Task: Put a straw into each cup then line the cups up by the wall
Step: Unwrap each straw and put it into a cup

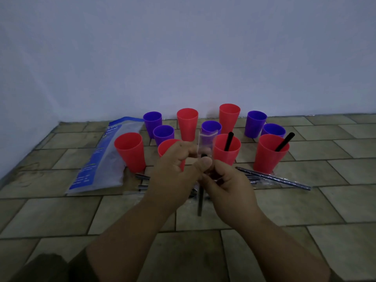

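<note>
Several red and purple cups stand on the tiled floor near the wall. Two front red cups hold black straws: one (227, 148) in the middle and one (271, 152) at the right. The front-left red cup (130, 150) holds none. My left hand (175, 169) and my right hand (225, 184) meet in front of the cups, both gripping one black straw (200, 202) in its clear wrapper (206, 142). The wrapper sticks up above my fingers and the straw hangs down below them. More wrapped straws (272, 178) lie on the floor behind my hands.
A blue-and-clear plastic bag (101, 159) lies flat to the left of the cups. The pale wall (183, 58) rises just behind the back row of cups, with a corner at the far left.
</note>
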